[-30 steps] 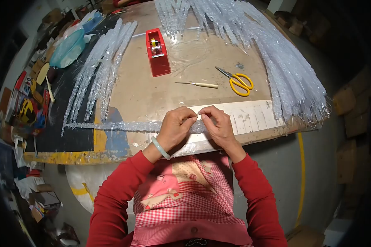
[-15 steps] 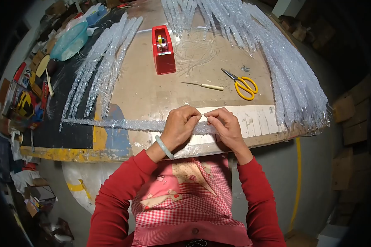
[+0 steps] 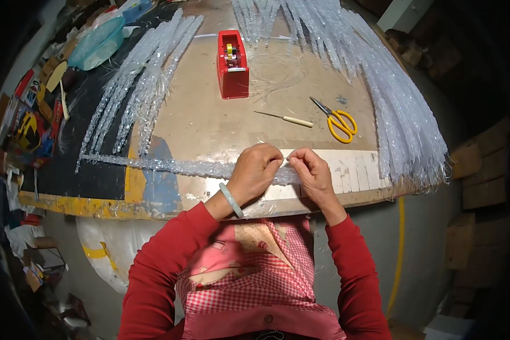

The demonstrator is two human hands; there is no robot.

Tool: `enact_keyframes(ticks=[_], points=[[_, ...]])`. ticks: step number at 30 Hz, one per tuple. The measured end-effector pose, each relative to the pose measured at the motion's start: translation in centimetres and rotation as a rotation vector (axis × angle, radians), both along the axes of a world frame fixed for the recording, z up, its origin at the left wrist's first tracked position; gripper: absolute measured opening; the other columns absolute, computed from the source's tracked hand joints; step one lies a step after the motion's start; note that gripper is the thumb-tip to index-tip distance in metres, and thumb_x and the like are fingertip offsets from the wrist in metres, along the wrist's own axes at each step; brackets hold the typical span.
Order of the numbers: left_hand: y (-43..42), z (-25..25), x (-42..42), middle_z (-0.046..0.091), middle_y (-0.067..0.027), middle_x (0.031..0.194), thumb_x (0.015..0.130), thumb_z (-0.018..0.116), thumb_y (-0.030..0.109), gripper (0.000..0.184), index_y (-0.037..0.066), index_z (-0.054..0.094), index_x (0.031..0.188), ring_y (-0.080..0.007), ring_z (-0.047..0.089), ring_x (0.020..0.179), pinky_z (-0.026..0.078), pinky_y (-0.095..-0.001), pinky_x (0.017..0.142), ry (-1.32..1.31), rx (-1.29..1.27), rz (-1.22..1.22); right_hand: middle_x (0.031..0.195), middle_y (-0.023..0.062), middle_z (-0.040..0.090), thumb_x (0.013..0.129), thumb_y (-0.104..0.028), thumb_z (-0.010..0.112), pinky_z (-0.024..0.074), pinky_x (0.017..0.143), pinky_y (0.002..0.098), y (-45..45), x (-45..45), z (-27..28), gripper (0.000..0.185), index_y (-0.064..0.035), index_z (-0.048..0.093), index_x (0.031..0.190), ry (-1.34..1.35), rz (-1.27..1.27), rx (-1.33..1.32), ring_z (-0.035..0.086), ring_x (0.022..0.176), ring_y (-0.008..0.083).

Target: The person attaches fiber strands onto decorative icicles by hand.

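A clear, glittering garland-like strand [image 3: 178,166] lies along the front of the table and passes beneath both hands. Over it, my left hand [image 3: 256,173], with a pale bangle [image 3: 230,199] at the wrist, pinches thumb against fingers. Close by on the right, my right hand [image 3: 315,177] makes a similar pinch, fingertips a small gap from the left ones. Something fine, perhaps a thread, may be between them, but it is too small to make out. Under the hands is a white ruled strip [image 3: 354,171].
A red tape dispenser [image 3: 233,79] stands mid-table. Yellow-handled scissors [image 3: 341,124] and a wooden-handled awl [image 3: 292,120] lie in front of it. Bundles of glittering strands lie left [image 3: 143,85] and right [image 3: 408,107]. Loose clear filaments [image 3: 275,76] spread behind the awl. A teal basin [image 3: 98,45] sits far left.
The view has shifted slightly, so the table items appear displaced. Both hands stay pinched over the strand, with their fingertips slightly changed in position.
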State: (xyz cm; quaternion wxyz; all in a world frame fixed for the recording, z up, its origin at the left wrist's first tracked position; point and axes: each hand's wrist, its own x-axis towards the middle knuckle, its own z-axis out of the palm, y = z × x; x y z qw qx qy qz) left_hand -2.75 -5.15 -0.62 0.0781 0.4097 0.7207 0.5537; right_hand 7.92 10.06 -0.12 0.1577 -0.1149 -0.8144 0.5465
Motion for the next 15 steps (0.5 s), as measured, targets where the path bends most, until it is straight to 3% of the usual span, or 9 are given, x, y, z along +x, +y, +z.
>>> enact_keyframes(ticks=[2,6,8,11,13,15], points=[[0.0,0.3,0.1,0.065,-0.0188,0.079,0.084,0.062,0.008,0.012,-0.003,0.067,0.083,-0.0360,0.064,0.075,0.050,-0.0426,0.069,0.015,-0.018,0.017,0.076,0.0017,0.060,0.095,-0.007,0.062,0.0420,0.061,0.0224,0.1,-0.2,0.1,0.009,0.0009,0.065,0.096,-0.025,-0.007,0.012,0.050,0.067,0.0063],[0.0,0.6,-0.1,0.065,-0.0190,0.079,0.084,0.061,0.009,0.013,-0.003,0.066,0.081,-0.0366,0.063,0.075,0.050,-0.0438,0.069,-0.019,-0.044,0.027,0.084,-0.0019,0.060,0.096,-0.008,0.062,0.0437,0.070,0.0204,1.1,0.2,0.1,0.010,0.0003,0.064,0.101,-0.036,0.095,-0.131,0.054,0.077,0.0056],[0.2,0.2,-0.3,0.065,-0.0167,0.077,0.083,0.065,0.010,0.013,-0.003,0.067,0.083,-0.0304,0.064,0.070,0.049,-0.0375,0.063,0.044,-0.051,0.053,0.086,-0.0011,0.061,0.096,-0.008,0.063,0.0447,0.072,0.0206,1.6,0.4,0.3,0.011,0.0005,0.064,0.102,-0.037,0.128,-0.189,0.056,0.079,0.0063],[0.2,0.5,-0.1,0.064,-0.0167,0.077,0.083,0.065,0.009,0.012,-0.003,0.066,0.082,-0.0308,0.064,0.069,0.048,-0.0374,0.063,0.027,-0.052,0.036,0.090,0.0018,0.064,0.094,-0.007,0.065,0.0467,0.076,0.0229,1.8,0.8,0.5,0.011,0.0005,0.065,0.102,-0.068,0.078,-0.143,0.059,0.085,0.0094],[0.2,0.5,-0.1,0.064,-0.0166,0.076,0.083,0.065,0.009,0.012,-0.003,0.066,0.082,-0.0308,0.064,0.070,0.048,-0.0374,0.063,0.054,-0.039,0.027,0.090,0.0041,0.065,0.092,-0.006,0.066,0.0475,0.077,0.0256,1.4,0.7,0.5,0.010,0.0004,0.065,0.099,0.019,0.064,0.142,0.060,0.084,0.0115],[0.2,0.4,0.0,0.064,-0.0165,0.076,0.082,0.065,0.008,0.012,-0.003,0.066,0.082,-0.0309,0.064,0.070,0.049,-0.0373,0.063,0.082,-0.028,0.021,0.089,0.0046,0.065,0.092,-0.006,0.066,0.0478,0.077,0.0265,1.0,0.6,0.6,0.009,0.0002,0.065,0.098,0.028,0.053,0.151,0.060,0.084,0.0121]])
